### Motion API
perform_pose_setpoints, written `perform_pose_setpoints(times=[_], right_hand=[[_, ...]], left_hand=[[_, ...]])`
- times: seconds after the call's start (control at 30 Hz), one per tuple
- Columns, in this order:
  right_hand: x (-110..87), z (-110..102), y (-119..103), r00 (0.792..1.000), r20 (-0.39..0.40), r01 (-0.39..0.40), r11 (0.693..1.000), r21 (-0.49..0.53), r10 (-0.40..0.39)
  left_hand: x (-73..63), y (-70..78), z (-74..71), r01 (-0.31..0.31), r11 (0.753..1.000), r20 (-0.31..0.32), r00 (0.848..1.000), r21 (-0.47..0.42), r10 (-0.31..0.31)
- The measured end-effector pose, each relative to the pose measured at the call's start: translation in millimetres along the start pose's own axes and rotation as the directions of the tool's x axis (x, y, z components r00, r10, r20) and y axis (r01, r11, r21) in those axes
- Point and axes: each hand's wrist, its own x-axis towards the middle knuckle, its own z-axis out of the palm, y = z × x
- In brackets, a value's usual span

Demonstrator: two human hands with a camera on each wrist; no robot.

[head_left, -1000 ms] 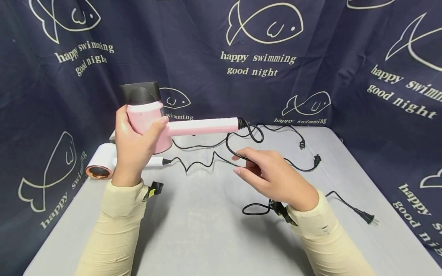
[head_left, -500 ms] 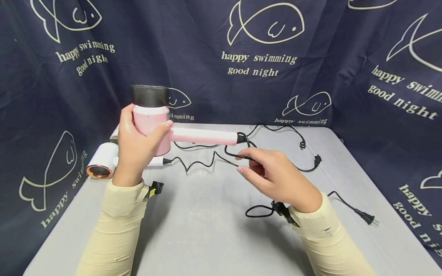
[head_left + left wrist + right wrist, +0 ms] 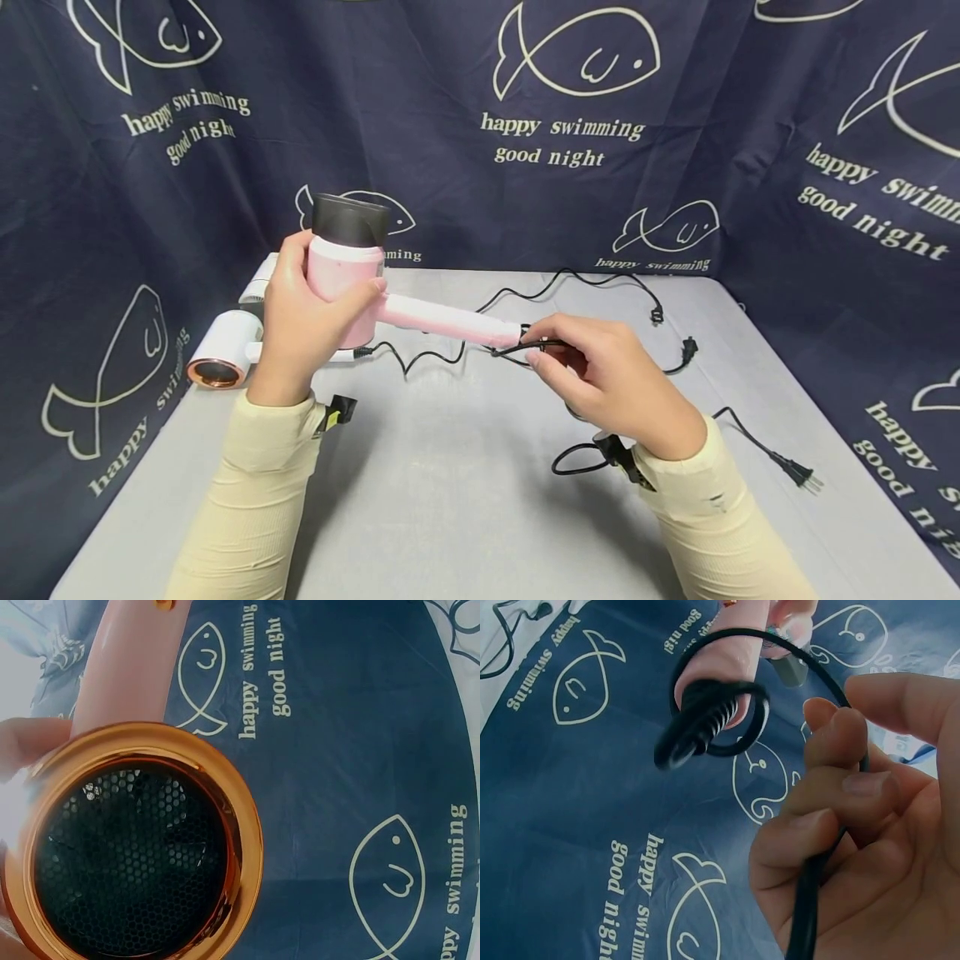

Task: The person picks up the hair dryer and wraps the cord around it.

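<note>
Head view: left grip (image 3: 300,329) clasps pink dryer (image 3: 342,273), right grip (image 3: 618,379) curls round cord (image 3: 542,343); winding seems in hand; next turn likely needs slack.

A copper-rimmed white hair dryer (image 3: 227,343) lay on the tabletop (image 3: 450,508), with a partly hidden white appliance (image 3: 259,282) behind it; two black plugs (image 3: 689,347) lay towards the back right, and a fish-printed navy curtain (image 3: 427,92) hung behind
</note>
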Motion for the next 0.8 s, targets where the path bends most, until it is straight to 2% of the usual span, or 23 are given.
perform_pose_setpoints(times=[0.2, 0.5, 0.8], right_hand=[[0.4, -2.3, 2.2, 1.0, -0.028, 0.012, 1.0, 0.004, -0.012], [0.3, -6.0, 5.3, 0.998, -0.069, 0.004, 1.0, -0.026, -0.005], [1.2, -6.3, 9.4, 0.99, -0.133, 0.049, 0.998, -0.025, -0.052]], left_hand=[[-0.8, -0.3, 0.7, -0.012, 0.998, 0.052, 0.999, 0.058, 0.009], [-0.4, -2.3, 1.2, -0.051, 0.996, 0.119, 0.992, 0.076, 0.041], [-1.5, -2.5, 1.4, -0.065, 0.994, 0.165, 0.985, 0.084, 0.05]])
